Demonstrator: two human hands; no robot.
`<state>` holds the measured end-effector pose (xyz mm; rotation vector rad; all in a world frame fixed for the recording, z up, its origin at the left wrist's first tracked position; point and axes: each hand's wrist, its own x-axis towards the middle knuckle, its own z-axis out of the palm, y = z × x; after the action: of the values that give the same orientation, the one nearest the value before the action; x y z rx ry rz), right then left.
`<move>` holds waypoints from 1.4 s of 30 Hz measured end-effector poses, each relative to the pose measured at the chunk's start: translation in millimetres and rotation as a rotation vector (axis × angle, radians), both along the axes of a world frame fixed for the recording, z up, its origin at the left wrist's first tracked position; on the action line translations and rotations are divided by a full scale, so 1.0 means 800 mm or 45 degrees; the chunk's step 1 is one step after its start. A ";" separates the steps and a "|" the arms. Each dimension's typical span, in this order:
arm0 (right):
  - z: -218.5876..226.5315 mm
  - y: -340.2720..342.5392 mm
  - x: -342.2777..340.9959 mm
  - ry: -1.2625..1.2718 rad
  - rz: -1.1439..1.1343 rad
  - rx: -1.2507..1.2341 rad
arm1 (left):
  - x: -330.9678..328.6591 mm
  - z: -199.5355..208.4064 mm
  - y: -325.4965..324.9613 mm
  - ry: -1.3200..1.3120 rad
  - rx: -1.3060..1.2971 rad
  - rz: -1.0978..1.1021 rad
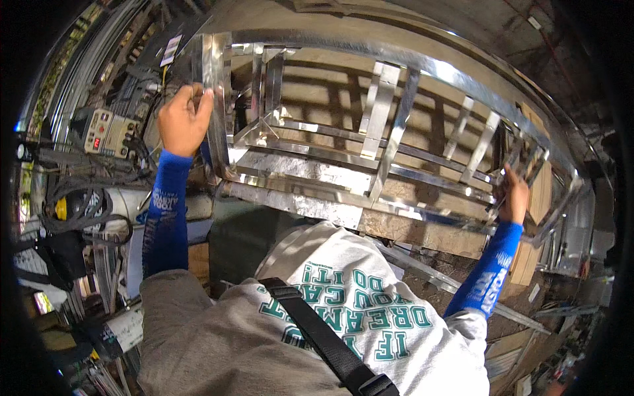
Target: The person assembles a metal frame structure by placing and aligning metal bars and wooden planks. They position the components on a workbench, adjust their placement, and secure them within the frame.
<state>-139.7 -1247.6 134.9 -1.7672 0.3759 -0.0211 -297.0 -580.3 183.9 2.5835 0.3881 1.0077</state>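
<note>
A shiny metal frame (399, 125) of square tubes, with several crossbars, stretches across the area in front of me. My left hand (183, 122) is at its left end, fingers curled and thumb pressed to the thick end tube. Over at the right end, my right hand (514, 197) is closed around part of the same frame; some of its fingers are hidden behind the tubing. Blue sleeves cover both forearms. Beneath the near side of the frame lies a worn, pale-splashed work surface (284, 198).
To the left stands a welding machine (109, 134) with knobs and a red display, beside coiled black cables (79, 191) and a pale gas cylinder (125, 203). Wooden boards (526, 264) are at the right. Long metal stock (66, 72) lines the far left.
</note>
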 end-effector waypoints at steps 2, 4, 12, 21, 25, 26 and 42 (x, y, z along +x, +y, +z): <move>0.015 0.003 0.027 -0.088 0.014 -0.248 | 0.054 -0.004 0.011 -0.095 0.144 -0.052; -0.002 -0.019 0.072 -0.292 -0.076 -0.498 | 0.114 0.003 0.012 -0.036 0.209 -0.036; 0.002 -0.015 0.266 -0.183 0.001 -1.246 | 0.262 0.038 0.031 0.404 0.198 0.019; 0.027 -0.083 0.321 -0.060 0.199 -1.543 | 0.338 0.062 0.006 0.538 0.276 -0.020; 0.054 -0.098 0.328 -0.027 0.246 -1.706 | 0.365 0.086 0.004 0.480 0.267 -0.056; 0.049 -0.082 0.331 -0.017 0.213 -1.682 | 0.360 0.082 0.013 0.472 0.258 -0.053; 0.032 -0.161 0.307 -0.259 0.210 -1.993 | 0.356 0.078 -0.004 0.419 0.066 -0.203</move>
<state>105.8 -1376.5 160.2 -3.2871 -0.0175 -0.4857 -12.0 -583.4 246.4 2.7793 0.2320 0.5460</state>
